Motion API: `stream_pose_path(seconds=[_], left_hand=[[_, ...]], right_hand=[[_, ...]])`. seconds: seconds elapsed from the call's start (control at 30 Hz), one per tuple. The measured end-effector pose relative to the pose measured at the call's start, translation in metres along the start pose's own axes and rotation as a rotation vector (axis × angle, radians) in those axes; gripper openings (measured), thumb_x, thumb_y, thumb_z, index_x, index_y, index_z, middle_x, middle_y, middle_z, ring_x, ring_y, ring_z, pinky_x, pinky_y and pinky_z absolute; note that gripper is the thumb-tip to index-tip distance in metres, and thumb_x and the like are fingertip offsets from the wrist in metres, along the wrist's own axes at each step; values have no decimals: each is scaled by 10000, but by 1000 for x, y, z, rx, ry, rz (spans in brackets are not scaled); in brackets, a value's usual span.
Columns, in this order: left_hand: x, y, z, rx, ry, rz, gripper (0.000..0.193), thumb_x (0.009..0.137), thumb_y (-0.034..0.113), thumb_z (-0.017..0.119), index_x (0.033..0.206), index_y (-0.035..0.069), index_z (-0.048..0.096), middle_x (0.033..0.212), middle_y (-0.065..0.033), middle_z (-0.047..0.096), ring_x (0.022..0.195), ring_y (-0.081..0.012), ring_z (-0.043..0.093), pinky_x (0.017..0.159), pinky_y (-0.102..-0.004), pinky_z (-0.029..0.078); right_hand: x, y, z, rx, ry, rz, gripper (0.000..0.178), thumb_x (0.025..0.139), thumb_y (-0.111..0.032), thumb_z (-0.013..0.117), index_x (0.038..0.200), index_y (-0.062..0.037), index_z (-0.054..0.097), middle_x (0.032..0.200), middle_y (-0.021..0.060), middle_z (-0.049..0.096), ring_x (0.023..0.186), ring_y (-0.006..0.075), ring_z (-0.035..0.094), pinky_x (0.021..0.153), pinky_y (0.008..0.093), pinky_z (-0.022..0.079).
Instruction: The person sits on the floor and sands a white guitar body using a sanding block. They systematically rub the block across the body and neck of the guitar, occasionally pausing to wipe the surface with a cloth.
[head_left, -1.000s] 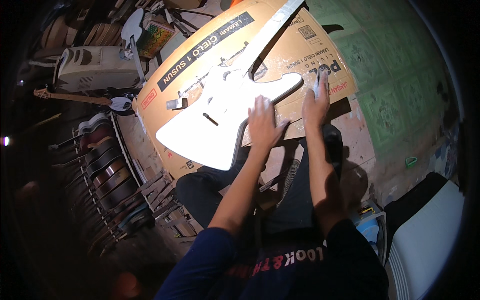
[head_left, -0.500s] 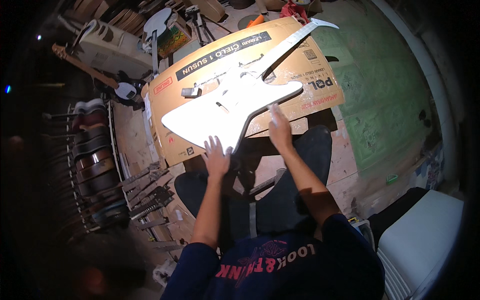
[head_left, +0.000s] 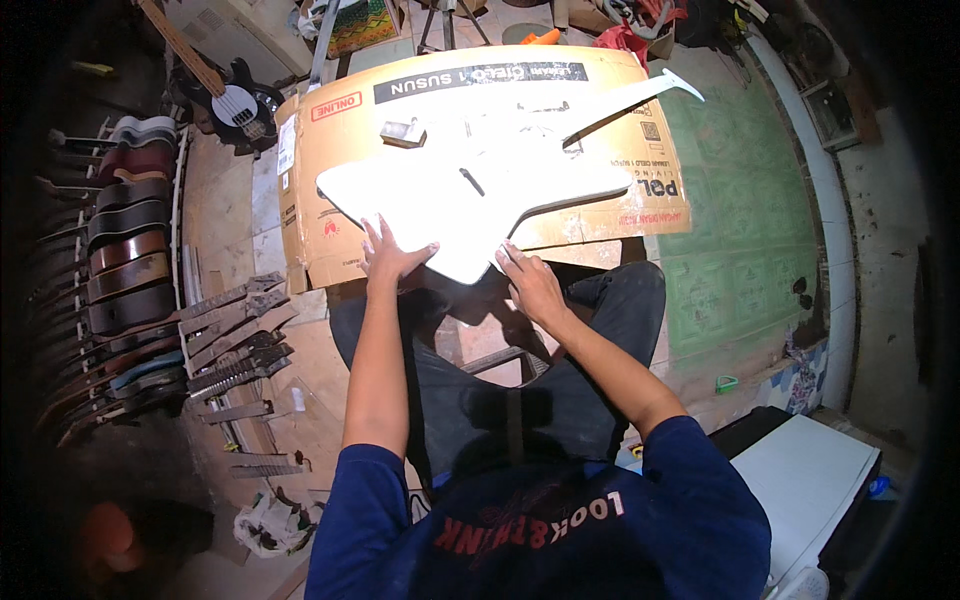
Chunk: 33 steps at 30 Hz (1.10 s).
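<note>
A white, angular electric guitar (head_left: 440, 205) lies flat on a brown cardboard sheet (head_left: 340, 133), its neck reaching toward the far right. My left hand (head_left: 393, 258) rests on the body's near left edge, fingers spread. At the near right edge, by the tip of the lower wing, my right hand (head_left: 535, 288) presses bent fingers against the body's side. What those fingers hold, if anything, is too small to make out. Behind the body, on the cardboard, sits a small grey-white block (head_left: 403, 132).
A rack of several guitars (head_left: 135, 235) stands at the left, with loose guitar necks (head_left: 235, 340) beside it on the floor. A dark bass guitar (head_left: 235, 105) leans at the far left. Green patterned flooring (head_left: 730, 230) spreads to the right; a white cabinet (head_left: 800, 490) stands near right.
My right hand has moved left and nearer, from the guitar's right wing to the near tip. The left hand has shifted left along the edge and spread wider. The view has shifted.
</note>
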<state>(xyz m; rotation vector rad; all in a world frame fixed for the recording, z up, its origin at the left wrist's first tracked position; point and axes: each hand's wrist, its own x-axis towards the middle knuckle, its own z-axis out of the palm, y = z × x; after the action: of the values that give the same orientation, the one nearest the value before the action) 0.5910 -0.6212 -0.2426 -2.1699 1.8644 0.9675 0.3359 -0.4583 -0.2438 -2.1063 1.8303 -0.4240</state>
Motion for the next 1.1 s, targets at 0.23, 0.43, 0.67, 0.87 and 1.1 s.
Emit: stream_pose_path(seconds=[0.23, 0.43, 0.67, 0.87, 1.1], left_hand=[[-4, 30, 2, -32, 12, -163, 1610, 462, 715, 911, 1632, 140, -34, 1680, -200, -152, 1548, -443, 84, 1211, -630, 205], [-5, 26, 2, -23, 8, -144, 1603, 465, 711, 911, 1630, 128, -22, 1677, -219, -132, 1544, -452, 90, 1210, -624, 227], [-3, 25, 2, -1, -3, -146, 1581, 473, 709, 908, 1630, 116, 8, 1678, -224, -116, 1541, -453, 102, 1205, -627, 240], [2, 24, 5, 8, -9, -148, 1588, 468, 714, 908, 1631, 120, 6, 1676, -220, -135, 1543, -449, 100, 1203, -630, 242], [4, 23, 9, 3, 11, -140, 1594, 471, 723, 905, 1631, 127, -12, 1673, -225, -144, 1547, -442, 87, 1201, -627, 250]], right_hand=[[13, 5, 8, 43, 149, -88, 589, 741, -36, 762, 1303, -59, 588, 1307, 139, 598, 1165, 330, 590, 981, 441, 507], [12, 22, 12, 29, 179, -257, 562, 733, -89, 775, 1271, -72, 618, 1223, 118, 655, 1104, 318, 622, 925, 428, 517], [14, 20, 21, -7, 201, -314, 451, 786, -80, 706, 1234, -77, 652, 1219, 86, 669, 1053, 298, 631, 882, 440, 510], [9, 17, 30, 6, 169, -400, 500, 743, -103, 749, 1233, -93, 651, 1211, 73, 667, 957, 281, 618, 826, 419, 501], [5, 16, 28, -1, 177, -368, 483, 746, -104, 725, 1224, -90, 652, 1163, 77, 680, 952, 280, 632, 763, 436, 500]])
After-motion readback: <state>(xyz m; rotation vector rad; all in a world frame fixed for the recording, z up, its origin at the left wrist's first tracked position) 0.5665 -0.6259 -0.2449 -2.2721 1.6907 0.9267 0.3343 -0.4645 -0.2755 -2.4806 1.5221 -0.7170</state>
